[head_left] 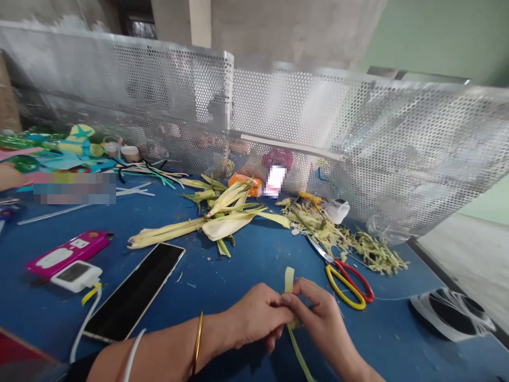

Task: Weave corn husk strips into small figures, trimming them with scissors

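Left hand (262, 313) and right hand (320, 313), fingers closed together, pinch a pale strip (289, 280) between them — a light, even grip likely guards against tearing — with scissors (331, 259) just beyond the right.

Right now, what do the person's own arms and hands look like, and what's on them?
Both the left hand and right hand are gloveless. The left wrist has a thin gold bangle; a white cord crosses that forearm below a dark sleeve. No sleeve shows on the right.
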`<move>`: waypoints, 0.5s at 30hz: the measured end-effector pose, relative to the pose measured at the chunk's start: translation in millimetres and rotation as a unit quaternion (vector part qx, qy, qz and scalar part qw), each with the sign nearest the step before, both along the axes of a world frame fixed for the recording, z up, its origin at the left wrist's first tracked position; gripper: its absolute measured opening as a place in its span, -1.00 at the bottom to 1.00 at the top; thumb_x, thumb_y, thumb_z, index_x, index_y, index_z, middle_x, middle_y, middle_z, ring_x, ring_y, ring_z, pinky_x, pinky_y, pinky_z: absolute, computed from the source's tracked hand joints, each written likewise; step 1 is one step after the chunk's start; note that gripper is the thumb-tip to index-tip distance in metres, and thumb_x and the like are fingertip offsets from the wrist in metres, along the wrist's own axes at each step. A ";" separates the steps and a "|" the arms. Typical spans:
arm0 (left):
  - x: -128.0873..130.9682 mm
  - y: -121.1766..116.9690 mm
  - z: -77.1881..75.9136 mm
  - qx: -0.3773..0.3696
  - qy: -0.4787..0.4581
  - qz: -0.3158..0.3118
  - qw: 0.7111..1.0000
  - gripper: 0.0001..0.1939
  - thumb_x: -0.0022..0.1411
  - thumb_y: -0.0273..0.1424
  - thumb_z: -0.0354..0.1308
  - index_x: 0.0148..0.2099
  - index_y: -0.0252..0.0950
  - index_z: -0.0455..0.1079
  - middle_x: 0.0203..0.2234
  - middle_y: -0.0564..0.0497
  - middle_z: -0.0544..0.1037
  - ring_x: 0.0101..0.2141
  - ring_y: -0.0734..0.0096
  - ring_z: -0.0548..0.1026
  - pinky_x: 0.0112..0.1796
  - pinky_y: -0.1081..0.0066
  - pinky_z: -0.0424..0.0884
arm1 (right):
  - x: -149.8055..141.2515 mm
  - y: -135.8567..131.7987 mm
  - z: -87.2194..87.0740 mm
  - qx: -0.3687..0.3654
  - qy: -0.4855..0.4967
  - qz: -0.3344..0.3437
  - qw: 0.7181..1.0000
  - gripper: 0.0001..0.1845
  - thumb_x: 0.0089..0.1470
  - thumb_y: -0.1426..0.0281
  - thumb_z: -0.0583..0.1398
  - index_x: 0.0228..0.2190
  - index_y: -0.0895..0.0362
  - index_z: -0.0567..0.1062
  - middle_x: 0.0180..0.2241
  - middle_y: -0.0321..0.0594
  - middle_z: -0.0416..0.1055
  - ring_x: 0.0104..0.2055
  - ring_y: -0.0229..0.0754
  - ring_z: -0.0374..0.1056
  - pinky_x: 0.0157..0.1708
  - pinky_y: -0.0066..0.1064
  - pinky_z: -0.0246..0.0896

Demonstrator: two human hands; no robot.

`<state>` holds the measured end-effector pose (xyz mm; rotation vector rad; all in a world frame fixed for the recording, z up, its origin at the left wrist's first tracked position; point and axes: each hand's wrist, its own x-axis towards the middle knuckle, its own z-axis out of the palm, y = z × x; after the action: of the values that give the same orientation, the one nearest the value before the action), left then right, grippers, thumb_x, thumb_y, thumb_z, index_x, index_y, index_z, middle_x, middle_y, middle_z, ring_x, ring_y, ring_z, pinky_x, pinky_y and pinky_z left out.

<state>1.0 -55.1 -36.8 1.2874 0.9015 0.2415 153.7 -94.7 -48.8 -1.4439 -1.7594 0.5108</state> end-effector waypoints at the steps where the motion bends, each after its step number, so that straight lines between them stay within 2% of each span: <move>1: 0.3 0.1 0.9 -0.019 -0.001 0.003 1.000 -0.67 -0.05 -0.21 0.16 -0.68 -0.31 0.26 -0.79 0.12 0.30 -0.76 0.56 0.29 -0.68 0.53 0.19 | -0.7 -0.8 -0.4 0.021 -0.002 -0.004 1.000 -0.63 0.20 0.24 0.15 -0.60 0.10 0.36 -0.60 -0.33 0.33 -0.49 -0.24 0.31 -0.48 -0.47 0.17; 5: 0.6 0.2 3.6 -0.090 -0.019 -0.017 0.996 -0.81 -0.13 -0.30 0.16 -0.59 -0.33 0.40 -0.75 0.09 0.40 -0.76 0.50 0.34 -0.65 0.48 0.30 | -4.0 -5.2 0.8 0.084 -0.009 -0.010 0.996 -0.64 0.22 0.29 0.11 -0.60 0.10 0.33 -0.60 -0.33 0.31 -0.49 -0.26 0.30 -0.50 -0.49 0.15; 9: -0.3 -1.2 3.7 -0.086 -0.034 -0.037 0.995 -0.85 -0.13 -0.33 0.20 -0.58 -0.33 0.44 -0.76 0.10 0.40 -0.76 0.52 0.34 -0.63 0.49 0.33 | -9.7 -8.1 -1.5 0.093 0.005 -0.047 0.995 -0.62 0.21 0.29 0.12 -0.63 0.10 0.27 -0.64 -0.36 0.25 -0.54 -0.28 0.23 -0.55 -0.50 0.10; 12: -1.3 -1.7 5.4 -0.083 -0.039 -0.040 0.995 -0.79 -0.10 -0.29 0.23 -0.60 -0.33 0.42 -0.76 0.10 0.39 -0.75 0.52 0.35 -0.63 0.49 0.33 | -10.9 -7.3 -1.8 0.063 0.035 -0.071 0.995 -0.59 0.19 0.24 0.13 -0.64 0.09 0.26 -0.64 -0.36 0.23 -0.56 -0.28 0.22 -0.56 -0.49 0.09; 15: -3.4 0.6 10.1 -0.087 -0.054 -0.014 0.995 -0.74 -0.07 -0.23 0.29 -0.53 -0.35 0.47 -0.73 0.10 0.40 -0.73 0.54 0.35 -0.62 0.51 0.30 | -3.5 -1.9 2.1 -0.013 0.085 -0.072 0.994 -0.60 0.22 0.17 0.09 -0.59 0.10 0.37 -0.61 -0.33 0.29 -0.54 -0.26 0.25 -0.53 -0.46 0.14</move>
<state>-2.4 -54.5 -26.7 1.1141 0.7951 0.2040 150.2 -96.6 -46.7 -1.4870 -1.5089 0.5648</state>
